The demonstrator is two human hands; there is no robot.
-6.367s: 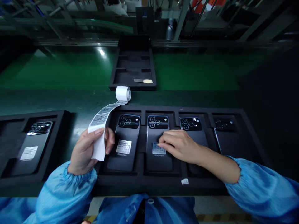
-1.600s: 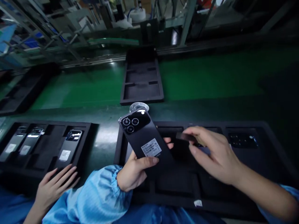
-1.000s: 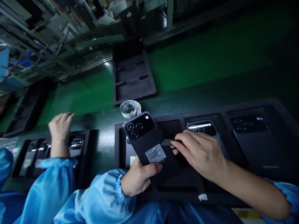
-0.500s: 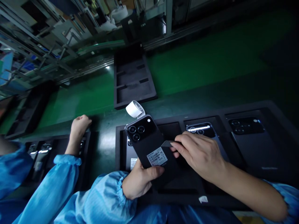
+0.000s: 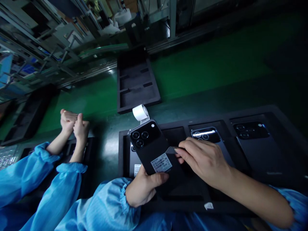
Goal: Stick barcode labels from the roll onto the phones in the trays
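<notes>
My left hand (image 5: 141, 187) grips a black phone (image 5: 150, 147) back side up, tilted over the black foam tray (image 5: 276, 110). A white label (image 5: 161, 162) sits on the phone's lower back. My right hand (image 5: 204, 160) pinches a small dark flat piece (image 5: 171, 149) at the phone's right edge. Another labelled phone (image 5: 134, 162) lies in the tray slot under the held one. Two more black phones (image 5: 208, 134) (image 5: 257, 144) lie in slots to the right.
A white label roll (image 5: 140, 112) stands just behind the tray. An empty black foam tray (image 5: 137, 86) lies on the green conveyor belt (image 5: 204, 70). At left, a co-worker's two hands (image 5: 72, 123) in blue sleeves are over another black tray (image 5: 89, 160).
The co-worker's second hand has come in beside the first at left. My hands and the held phone have barely moved since half a second ago.
</notes>
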